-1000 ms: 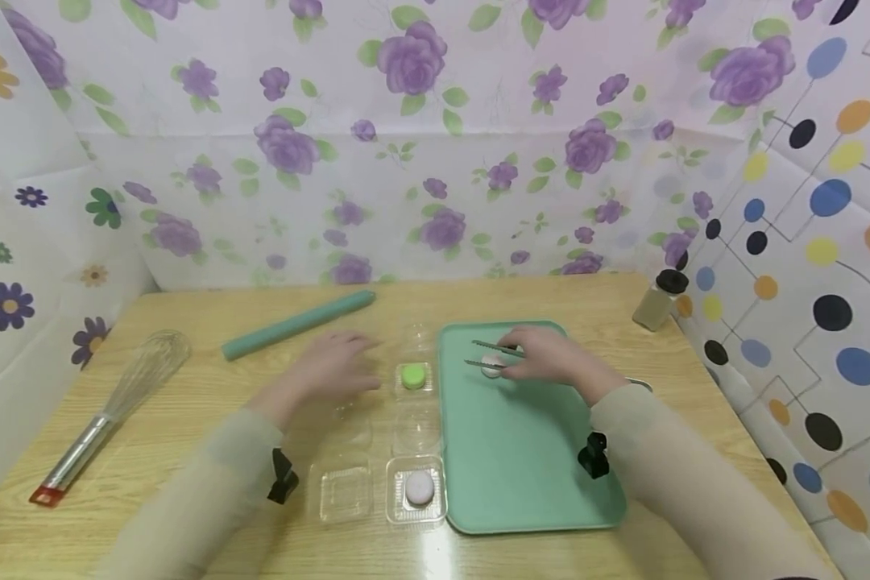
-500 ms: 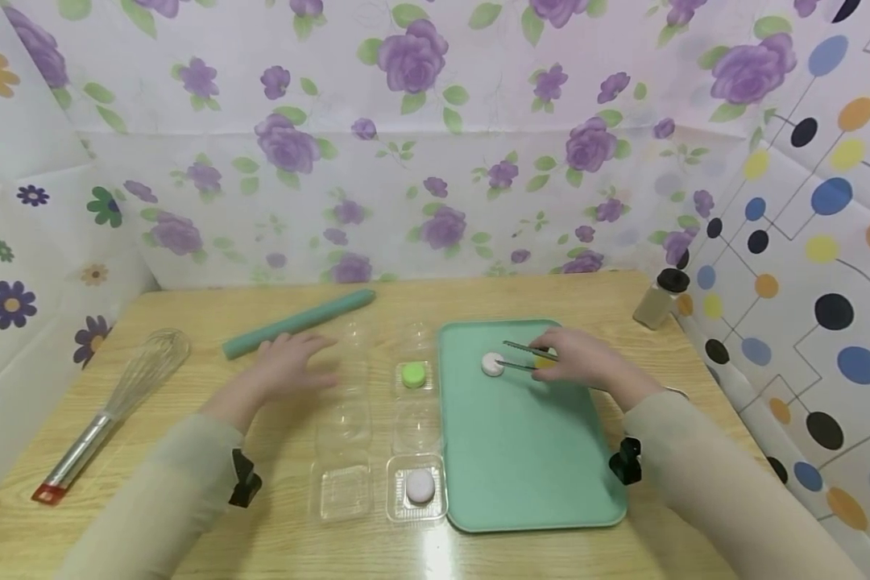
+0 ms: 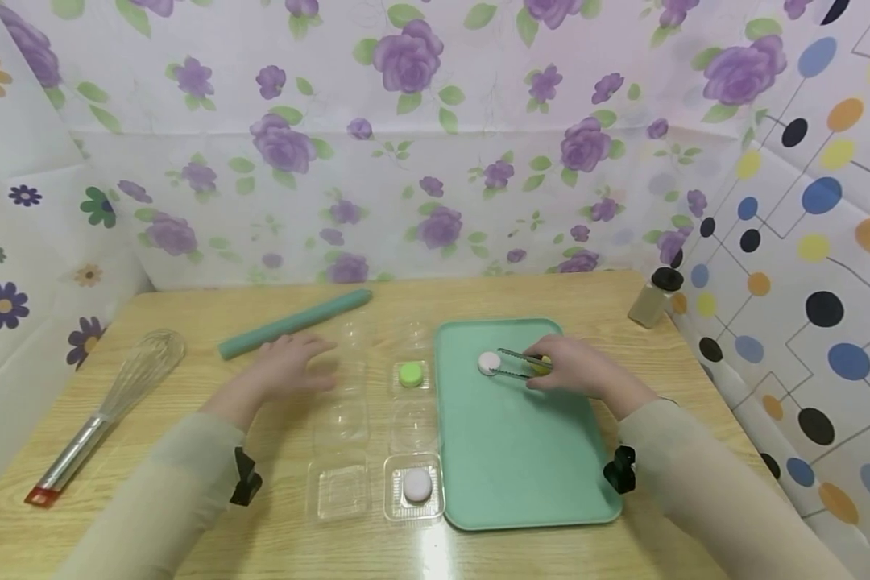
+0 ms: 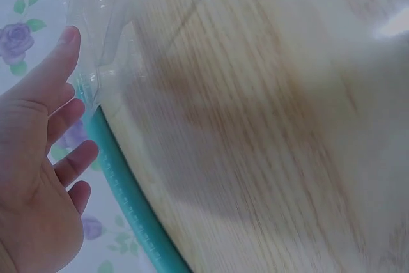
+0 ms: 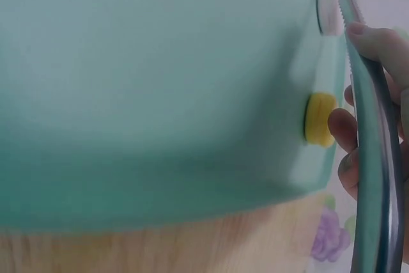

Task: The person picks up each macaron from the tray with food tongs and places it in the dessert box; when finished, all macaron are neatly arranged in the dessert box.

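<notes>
My right hand (image 3: 573,369) holds metal serrated tongs (image 5: 369,119) above the green tray. In the head view the tongs' spread tips reach to a pale pink macaron (image 3: 489,362) lying at the tray's upper left. A yellow macaron (image 5: 320,119) sits on the tray close to my right fingertips, partly hidden in the head view. To the left, my left hand (image 3: 283,372) hovers with relaxed, spread fingers beside a clear plastic container (image 3: 342,487) that has its lid flipped up. Nothing is in that hand.
A second clear container (image 3: 390,509) holds a lilac macaron (image 3: 416,485) at the front and a green macaron (image 3: 411,374) further back. The green tray (image 3: 522,475) lies right of it. Around them are a rolling pin (image 3: 297,324), a whisk (image 3: 123,395) and a black-lidded jar (image 3: 656,298).
My left hand has moved left, away from the clear containers. My right hand drew the tongs right, off the pale pink macaron, then came slightly back, uncovering the yellow macaron.
</notes>
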Available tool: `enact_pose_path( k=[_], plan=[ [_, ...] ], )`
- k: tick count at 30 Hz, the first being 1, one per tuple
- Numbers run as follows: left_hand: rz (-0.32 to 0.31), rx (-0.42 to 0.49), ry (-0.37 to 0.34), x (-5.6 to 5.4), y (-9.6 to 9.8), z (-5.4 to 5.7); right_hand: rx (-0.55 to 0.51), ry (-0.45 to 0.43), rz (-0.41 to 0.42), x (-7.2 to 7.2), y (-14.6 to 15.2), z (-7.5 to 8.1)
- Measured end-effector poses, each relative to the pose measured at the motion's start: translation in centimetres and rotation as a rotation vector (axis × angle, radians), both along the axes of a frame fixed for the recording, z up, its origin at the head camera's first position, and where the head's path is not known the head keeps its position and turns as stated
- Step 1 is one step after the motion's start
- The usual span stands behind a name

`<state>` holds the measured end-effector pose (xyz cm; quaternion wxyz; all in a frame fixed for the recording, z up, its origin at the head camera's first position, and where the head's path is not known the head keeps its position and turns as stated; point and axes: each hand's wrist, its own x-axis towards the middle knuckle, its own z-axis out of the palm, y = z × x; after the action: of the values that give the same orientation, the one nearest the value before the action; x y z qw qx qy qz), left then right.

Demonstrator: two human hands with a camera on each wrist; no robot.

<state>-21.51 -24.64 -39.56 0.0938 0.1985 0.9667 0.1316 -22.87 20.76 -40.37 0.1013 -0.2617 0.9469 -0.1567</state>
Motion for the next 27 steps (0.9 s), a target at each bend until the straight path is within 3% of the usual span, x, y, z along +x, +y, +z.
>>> enact_pose_path(
  k=[14, 27],
  plan=[
    [0.007, -0.019, 0.0, 0.0, 0.0, -0.4, 0.037, 0.038, 0.03, -0.2, -1.2, -0.9],
    [0.006, -0.025, 0.025, 0.2, 0.1, -0.5, -0.04, 0.055, 0.011, -0.6, -2.0, -0.5]
  ],
)
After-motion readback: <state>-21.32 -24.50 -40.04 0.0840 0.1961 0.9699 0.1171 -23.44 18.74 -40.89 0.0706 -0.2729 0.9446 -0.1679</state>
